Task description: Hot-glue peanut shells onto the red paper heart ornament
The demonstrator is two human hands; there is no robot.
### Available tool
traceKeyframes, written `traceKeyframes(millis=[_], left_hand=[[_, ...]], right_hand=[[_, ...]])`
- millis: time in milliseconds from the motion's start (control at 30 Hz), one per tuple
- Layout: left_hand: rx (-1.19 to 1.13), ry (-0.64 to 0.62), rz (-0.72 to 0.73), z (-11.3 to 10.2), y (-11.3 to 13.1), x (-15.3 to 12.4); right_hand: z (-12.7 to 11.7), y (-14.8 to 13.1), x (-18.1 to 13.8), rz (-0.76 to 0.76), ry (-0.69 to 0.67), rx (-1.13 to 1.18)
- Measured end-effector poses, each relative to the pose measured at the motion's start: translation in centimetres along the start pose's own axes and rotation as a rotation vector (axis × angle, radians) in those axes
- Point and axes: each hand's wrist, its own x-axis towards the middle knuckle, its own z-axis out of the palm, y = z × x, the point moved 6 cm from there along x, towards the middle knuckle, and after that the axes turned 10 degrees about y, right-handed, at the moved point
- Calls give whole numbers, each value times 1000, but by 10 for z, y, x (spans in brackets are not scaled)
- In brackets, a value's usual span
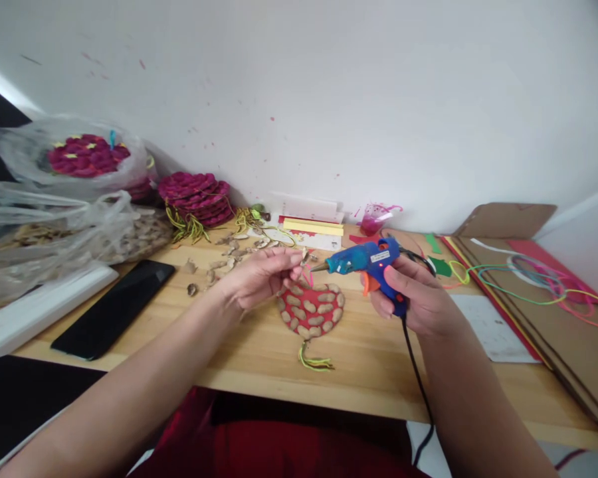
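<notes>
My right hand (pixel 418 292) is wrapped round a blue glue gun (pixel 366 259) with an orange trigger, its nozzle aimed left. My left hand (pixel 259 275) pinches a small peanut shell piece (pixel 303 257) right at the nozzle tip. Just below both hands a red heart-shaped piece (pixel 311 311) covered with peanut shells lies on the wooden table (pixel 259 352), a yellow-green thread tassel (pixel 313 360) hanging from its lower point. The gun's black cord (pixel 418 385) drops over the table's front edge.
A black phone (pixel 114 307) and a white strip (pixel 40 309) lie at the left. Plastic bags (pixel 54 226) hold shells and magenta flowers. Loose shell bits (pixel 219 262), magenta flower discs (pixel 197 196), yellow sticks (pixel 313 227), coloured cords (pixel 543 285), white paper (pixel 488 328) and cardboard (pixel 553 318) are around.
</notes>
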Motion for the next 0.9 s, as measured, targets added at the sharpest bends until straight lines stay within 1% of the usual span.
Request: traceKeyframes(millis=[100,233,500,733,900], left_hand=[[-64,-64,-41,5,-10,-2],[-108,-58,-59,5,-14,-2],[-97,-84,-63,5,-18,-4],[-116,-92,-109,9,-20,-7],[-123,-81,-121,10,-21,-8]], right_hand=[[0,0,1,-42,36,-13],[0,-2,0,-55,74,-23],[0,0,0,-56,54,-36],[0,3,2,-58,72,-38],[-2,6,5,-65,36,-32]])
